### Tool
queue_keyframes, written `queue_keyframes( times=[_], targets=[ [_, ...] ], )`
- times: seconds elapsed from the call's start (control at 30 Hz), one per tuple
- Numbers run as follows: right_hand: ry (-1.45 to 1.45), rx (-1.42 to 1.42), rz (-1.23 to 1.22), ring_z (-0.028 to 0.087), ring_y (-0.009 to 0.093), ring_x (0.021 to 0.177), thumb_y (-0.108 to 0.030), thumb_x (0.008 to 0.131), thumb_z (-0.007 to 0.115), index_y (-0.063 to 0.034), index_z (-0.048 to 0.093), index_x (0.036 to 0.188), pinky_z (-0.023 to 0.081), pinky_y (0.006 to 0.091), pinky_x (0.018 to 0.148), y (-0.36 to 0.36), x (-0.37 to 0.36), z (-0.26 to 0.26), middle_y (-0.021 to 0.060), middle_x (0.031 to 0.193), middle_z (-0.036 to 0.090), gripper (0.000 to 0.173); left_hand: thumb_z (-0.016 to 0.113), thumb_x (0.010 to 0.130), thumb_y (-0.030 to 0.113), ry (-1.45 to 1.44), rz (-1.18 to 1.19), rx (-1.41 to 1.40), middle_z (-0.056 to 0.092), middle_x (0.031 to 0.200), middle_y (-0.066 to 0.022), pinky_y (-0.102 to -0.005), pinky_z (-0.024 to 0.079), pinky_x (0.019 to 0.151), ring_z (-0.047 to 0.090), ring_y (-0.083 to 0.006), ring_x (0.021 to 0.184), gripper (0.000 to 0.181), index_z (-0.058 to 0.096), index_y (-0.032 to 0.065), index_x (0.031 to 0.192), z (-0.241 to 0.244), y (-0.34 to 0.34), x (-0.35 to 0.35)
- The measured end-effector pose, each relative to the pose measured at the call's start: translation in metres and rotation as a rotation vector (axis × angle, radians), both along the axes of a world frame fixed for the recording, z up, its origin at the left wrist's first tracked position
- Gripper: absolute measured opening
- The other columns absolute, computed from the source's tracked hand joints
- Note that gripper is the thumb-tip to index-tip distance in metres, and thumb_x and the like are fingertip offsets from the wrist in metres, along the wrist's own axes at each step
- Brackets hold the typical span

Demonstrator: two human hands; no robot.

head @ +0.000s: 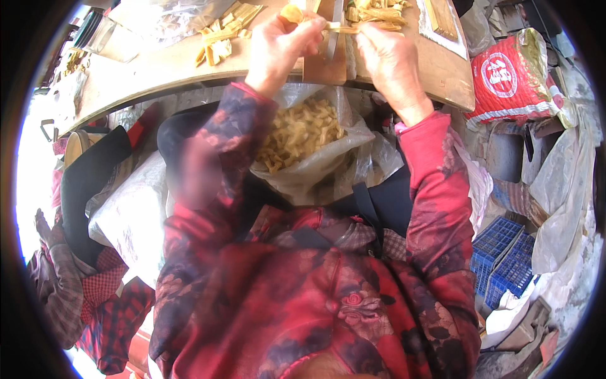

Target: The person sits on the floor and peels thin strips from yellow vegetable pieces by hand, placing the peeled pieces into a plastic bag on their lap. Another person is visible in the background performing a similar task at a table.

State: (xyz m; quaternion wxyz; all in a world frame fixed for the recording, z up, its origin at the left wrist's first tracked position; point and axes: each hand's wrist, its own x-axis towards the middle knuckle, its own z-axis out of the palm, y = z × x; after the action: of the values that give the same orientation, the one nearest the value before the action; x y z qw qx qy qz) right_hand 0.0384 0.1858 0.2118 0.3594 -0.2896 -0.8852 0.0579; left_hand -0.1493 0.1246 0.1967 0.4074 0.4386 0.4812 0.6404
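Note:
My left hand grips a yellow strip, a pliable length that looks like dried tofu skin, near its left end. A rounded yellow end shows above the left fingers. My right hand pinches the strip's other end, so it spans the gap between both hands. Beneath it lies a brown wooden board with a narrow metal strip along it. More flat yellow strips are piled just beyond my right hand. Another loose heap rests left of my left hand.
Below the wooden table edge, an open plastic bag holds many short yellow pieces. A clear jar stands at the left. On the right are a red sack and blue plastic crates. Another person's sleeve shows at left.

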Motion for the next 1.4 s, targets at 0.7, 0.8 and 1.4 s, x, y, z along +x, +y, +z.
queue_keyframes(
  times=[0.7,0.8,1.4],
  targets=[
    [1.021,-1.261,-0.048,0.066,0.017,0.071,-0.021,0.098,0.047,0.003,0.057,0.106,0.051,0.0269,0.066,-0.137,0.046,-0.052,0.0119,0.088,0.065,0.027,0.047,0.096,0.044,0.121,-0.419,-0.591,0.061,0.075,0.0006,-0.0256,0.045,0.066,0.056,-0.0106,0.07,0.044,0.067,0.0054,0.097,-0.082,-0.121,0.045],
    [0.972,-1.303,-0.006,0.063,0.016,0.072,-0.021,0.098,0.045,0.0023,0.057,0.108,0.051,0.0279,0.066,-0.152,0.048,-0.058,0.012,0.09,0.065,0.028,0.042,0.097,0.046,-0.614,-0.582,-0.683,0.058,0.082,0.0007,-0.024,0.044,0.07,0.054,-0.0098,0.082,0.045,0.058,0.0062,0.111,-0.073,-0.126,0.081],
    [0.31,-1.108,-0.156,0.054,0.012,0.041,-0.02,0.097,0.047,-0.0003,0.055,0.096,0.041,0.026,0.04,-0.163,0.05,-0.066,0.0076,0.064,0.057,0.021,0.052,0.076,-0.008,0.576,-0.166,-0.204,0.063,0.09,-0.012,-0.0313,0.05,0.069,0.064,-0.0251,0.078,0.036,0.054,0.0041,0.109,-0.066,-0.132,0.092]
  ],
)
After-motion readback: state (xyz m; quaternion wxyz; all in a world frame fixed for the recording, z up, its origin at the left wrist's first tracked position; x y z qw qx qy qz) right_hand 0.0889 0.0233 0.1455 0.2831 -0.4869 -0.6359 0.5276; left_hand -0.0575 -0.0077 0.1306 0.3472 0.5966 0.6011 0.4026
